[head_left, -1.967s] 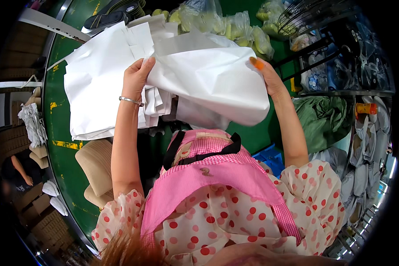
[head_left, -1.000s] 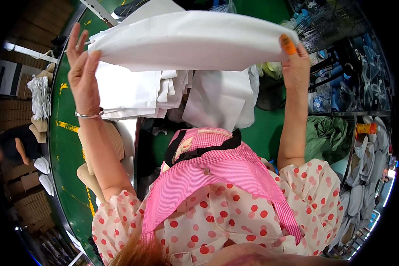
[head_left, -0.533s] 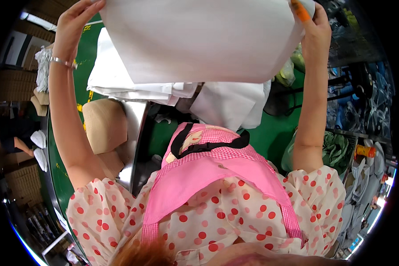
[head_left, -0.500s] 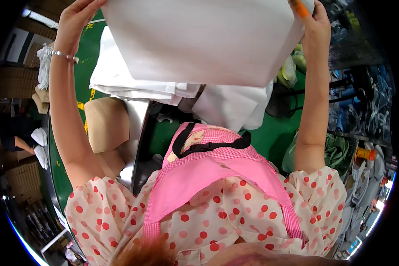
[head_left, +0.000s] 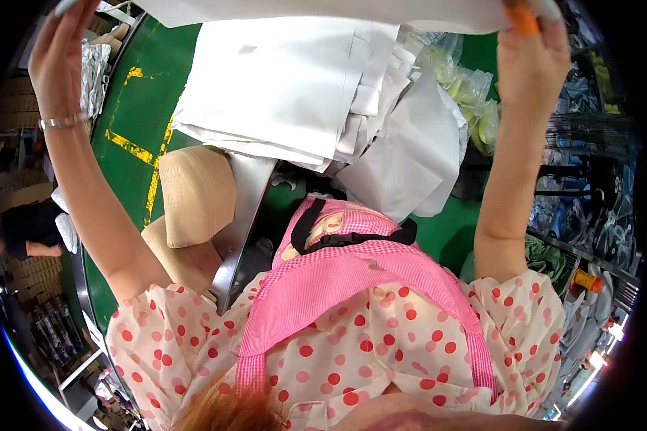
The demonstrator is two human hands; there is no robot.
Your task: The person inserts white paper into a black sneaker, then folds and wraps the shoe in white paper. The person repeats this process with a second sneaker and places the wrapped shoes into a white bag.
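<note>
A large white sheet [head_left: 323,13], paper-like, spans the top of the view between my raised hands, with only its near edge showing. At its right end my right hand [head_left: 533,61] is closed on it, with an orange cover on one finger. My left hand [head_left: 59,68] is up at the left end, fingers bent toward the sheet; the top of the view cuts off the fingertips and the spot they grip. Below the sheet lies a stack of similar white sheets [head_left: 273,86], with loose ones [head_left: 410,151] slanting off its right side.
Beige curved pieces [head_left: 198,194] are nested beside a metal plate [head_left: 248,194] on the green table [head_left: 133,108] with yellow markings. Clear bags with yellow-green contents [head_left: 482,118] lie right of the stack. A wire rack [head_left: 589,194] stands at right. Another person's arm [head_left: 39,248] shows at far left.
Both hands have moved outward and the sheet has risen toward the top of the view. More of the stack beneath it now shows.
</note>
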